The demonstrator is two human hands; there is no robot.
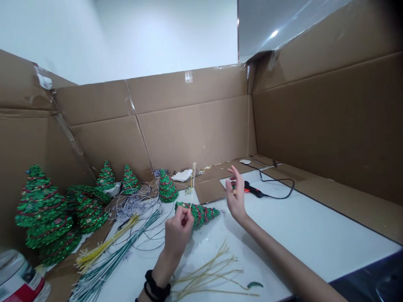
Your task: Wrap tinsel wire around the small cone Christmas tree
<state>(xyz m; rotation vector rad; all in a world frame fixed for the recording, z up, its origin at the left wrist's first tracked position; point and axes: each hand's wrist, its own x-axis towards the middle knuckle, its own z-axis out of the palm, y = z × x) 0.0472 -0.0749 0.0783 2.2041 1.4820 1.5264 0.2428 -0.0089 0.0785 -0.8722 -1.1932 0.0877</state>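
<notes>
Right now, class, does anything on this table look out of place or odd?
A green tree lies on its side by the left hand, unlike the upright tree behind it, though possibly on purpose. Thin pale cord sits in a loose tangle, and a small curved green piece lies loose near the front edge.

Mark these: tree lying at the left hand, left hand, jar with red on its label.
Tree (206, 215): head view, middle of its side.
Left hand (177, 227): head view, back of the hand.
Jar (19, 294): head view, front label.
</notes>
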